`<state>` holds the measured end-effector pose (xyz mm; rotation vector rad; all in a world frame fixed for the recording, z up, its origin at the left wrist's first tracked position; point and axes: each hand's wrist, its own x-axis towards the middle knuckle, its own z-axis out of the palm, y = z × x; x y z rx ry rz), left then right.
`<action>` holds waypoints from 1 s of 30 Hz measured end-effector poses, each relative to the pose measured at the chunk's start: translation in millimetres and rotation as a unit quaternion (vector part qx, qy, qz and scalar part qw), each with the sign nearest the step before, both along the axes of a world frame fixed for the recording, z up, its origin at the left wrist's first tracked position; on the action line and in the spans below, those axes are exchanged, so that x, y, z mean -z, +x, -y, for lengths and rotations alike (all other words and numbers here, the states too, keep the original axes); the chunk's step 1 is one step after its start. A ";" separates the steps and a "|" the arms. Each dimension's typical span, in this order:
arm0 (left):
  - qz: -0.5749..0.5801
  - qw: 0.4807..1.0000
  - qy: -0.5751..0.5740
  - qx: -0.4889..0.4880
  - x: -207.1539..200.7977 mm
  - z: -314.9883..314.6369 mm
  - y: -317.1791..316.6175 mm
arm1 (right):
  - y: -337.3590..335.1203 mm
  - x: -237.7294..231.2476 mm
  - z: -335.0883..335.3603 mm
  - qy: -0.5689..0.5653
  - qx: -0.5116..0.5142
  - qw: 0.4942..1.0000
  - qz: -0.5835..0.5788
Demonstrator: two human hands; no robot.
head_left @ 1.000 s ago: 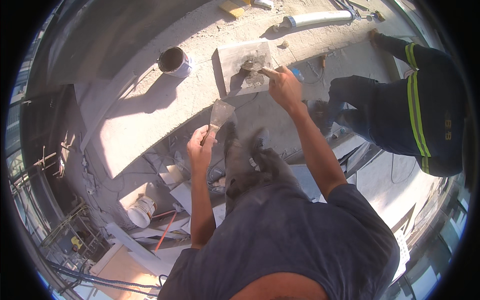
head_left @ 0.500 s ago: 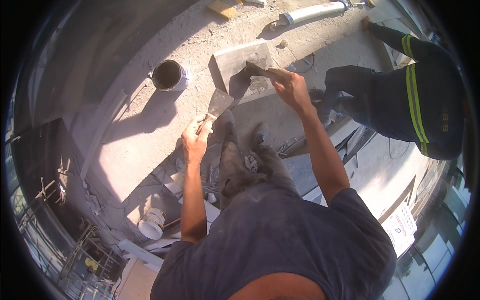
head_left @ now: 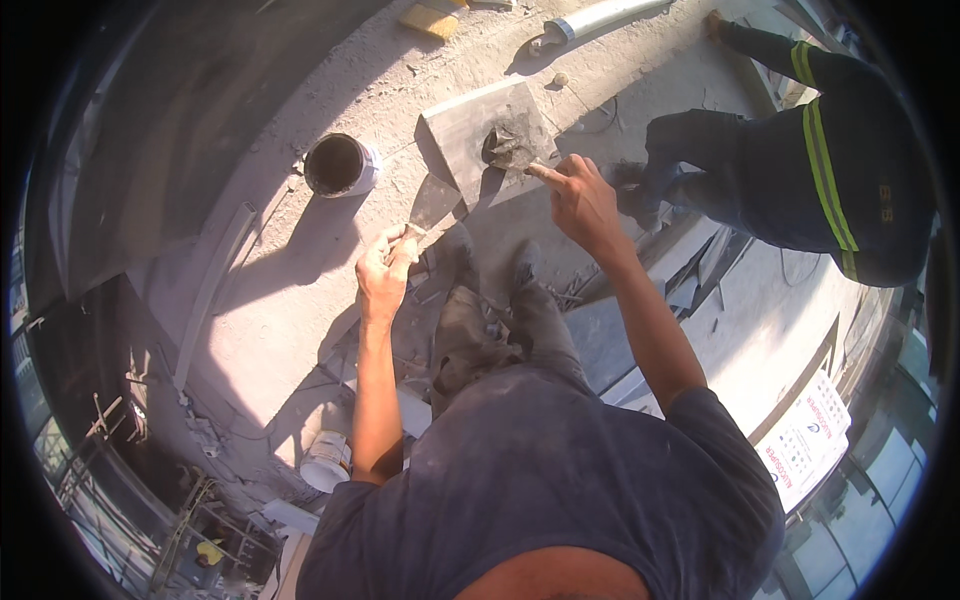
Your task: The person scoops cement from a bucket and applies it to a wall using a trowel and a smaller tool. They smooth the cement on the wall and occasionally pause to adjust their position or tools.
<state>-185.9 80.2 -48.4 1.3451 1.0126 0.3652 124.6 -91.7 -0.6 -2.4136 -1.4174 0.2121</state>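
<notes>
My left hand (head_left: 383, 275) is closed on the handle of a putty knife (head_left: 437, 203), whose wide grey blade points away beside the near left corner of a slab. My right hand (head_left: 585, 210) grips a second putty knife (head_left: 541, 171) by its handle, index finger stretched along it. Its blade end lies over the slab and looks covered with grey paste (head_left: 513, 150); I cannot tell whether it touches. The flat grey slab (head_left: 465, 125) rests on the dusty ledge. Left of it stands an open can (head_left: 370, 172), dark inside.
A co-worker (head_left: 770, 190) in dark clothes with yellow reflective stripes bends at the right. Beyond the slab lie a white tube-shaped tool (head_left: 600, 20) and a yellowish block (head_left: 432, 20). A white bucket (head_left: 326, 462) and a long bar (head_left: 215, 290) are at the left.
The right putty knife has turned, so paste now shows on its blade over the slab. The left putty knife has tilted and come slightly nearer me. The whole view has shifted slightly.
</notes>
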 end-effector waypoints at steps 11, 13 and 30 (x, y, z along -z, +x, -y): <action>0.028 0.991 -0.113 0.063 -12.9 -13.6 32.1 | 31.1 -24.5 39.1 0.062 0.082 0.898 -0.428; 0.030 0.985 -0.135 0.100 -16.6 -13.1 46.2 | 23.3 -38.6 51.8 0.119 0.107 0.839 -0.519; 0.107 0.932 -0.205 0.279 86.0 150.8 209.5 | 117.3 62.4 283.3 0.137 0.265 0.865 -0.403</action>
